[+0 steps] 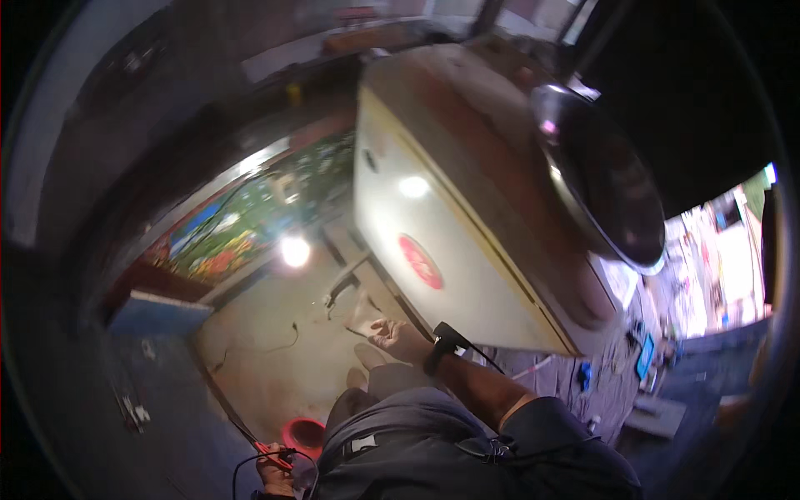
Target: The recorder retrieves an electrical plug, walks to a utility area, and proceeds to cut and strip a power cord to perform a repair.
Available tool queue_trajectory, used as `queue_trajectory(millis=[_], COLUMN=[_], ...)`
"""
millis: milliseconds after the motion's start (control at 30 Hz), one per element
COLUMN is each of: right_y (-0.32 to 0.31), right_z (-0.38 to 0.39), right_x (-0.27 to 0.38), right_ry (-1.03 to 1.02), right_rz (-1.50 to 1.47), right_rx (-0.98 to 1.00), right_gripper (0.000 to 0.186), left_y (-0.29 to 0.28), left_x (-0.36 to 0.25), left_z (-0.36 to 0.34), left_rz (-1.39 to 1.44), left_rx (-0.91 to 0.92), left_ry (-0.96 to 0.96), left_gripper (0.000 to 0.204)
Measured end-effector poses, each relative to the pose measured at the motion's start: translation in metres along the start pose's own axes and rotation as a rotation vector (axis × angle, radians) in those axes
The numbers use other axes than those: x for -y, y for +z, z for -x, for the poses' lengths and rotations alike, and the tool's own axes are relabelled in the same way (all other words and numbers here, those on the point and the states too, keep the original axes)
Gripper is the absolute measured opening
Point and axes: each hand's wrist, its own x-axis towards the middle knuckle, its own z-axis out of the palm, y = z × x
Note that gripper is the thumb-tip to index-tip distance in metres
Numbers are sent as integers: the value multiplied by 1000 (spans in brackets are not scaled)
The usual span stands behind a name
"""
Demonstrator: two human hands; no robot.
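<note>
My left hand, at the lower left edge, is closed around a red thing with a looped shape, perhaps the handles of a tool. A black cable curves beside that hand. My right hand is in front of my legs, close to the lower edge of a white box-shaped appliance with a red oval mark. Its fingers are pinched together. A thin dark piece sticks out past the fingertips, too small to name. A black band with a dark box-like device sits on my right wrist.
A shiny metal bowl rests on the appliance's top. A bright lamp glows before a flowered picture. Loose wires lie on the pale floor, and a red round basin stands by my legs. Small items lie on crumpled cloth at right.
</note>
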Motion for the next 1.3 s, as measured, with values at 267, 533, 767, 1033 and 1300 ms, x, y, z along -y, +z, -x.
queue_trajectory(millis=[267,533,767,1033,1300], right_y=[-3,35,75,136,240], right_z=[114,253,360,397,382], right_x=[-132,-259,-327,-297,-228], right_ry=[423,716,729,669,776], right_rz=[-280,-677,-1029,-1425,-1625], right_rx=[-217,-649,-971,-1346,-1593], right_gripper=[46,31,31,32,34], left_y=[100,192,300,402,485], left_x=[-73,-66,-39,-16,13], left_z=[-16,15,67,79,81], left_rz=[-201,-662,-1189,-1932,-2368], left_rx=[262,544,857,1275,1672], left_ry=[-40,-148,-42,320,590], left_gripper=[10,14,18,33,38])
